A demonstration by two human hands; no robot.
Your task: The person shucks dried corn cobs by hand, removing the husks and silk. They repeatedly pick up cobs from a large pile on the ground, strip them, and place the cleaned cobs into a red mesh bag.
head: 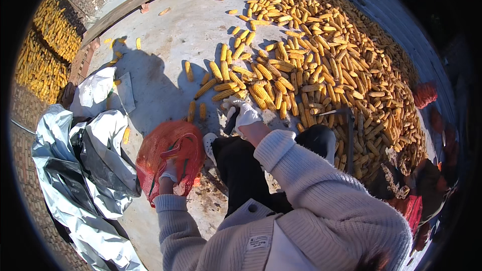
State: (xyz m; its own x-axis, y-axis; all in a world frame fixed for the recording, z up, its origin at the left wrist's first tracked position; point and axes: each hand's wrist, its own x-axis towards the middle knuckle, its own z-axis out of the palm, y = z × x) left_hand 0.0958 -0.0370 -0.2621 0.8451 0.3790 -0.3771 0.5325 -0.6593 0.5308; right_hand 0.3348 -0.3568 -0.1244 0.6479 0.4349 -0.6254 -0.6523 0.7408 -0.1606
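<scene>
My right hand (248,114), in a white glove, is closed around a short dark object (230,121), possibly a handle. It is just in front of the near edge of a large heap of yellow corn cobs (320,56). My left hand (170,170), also white-gloved, reaches into the folds of a red mesh sack (169,143) on the ground at my left. Mesh covers its fingers, so their grip is hidden. The sack bulges, but its contents are unclear. Two loose cobs (191,111) lie between the sack and the heap.
Crumpled silvery plastic sheeting (64,165) spreads along the left. Beyond it, stacked corn (49,49) stands by brick paving. A long timber beam (150,2) rests on bricks across the back. A dark metal frame (351,139) stands beside my right leg, and red mesh (425,95) lies far right.
</scene>
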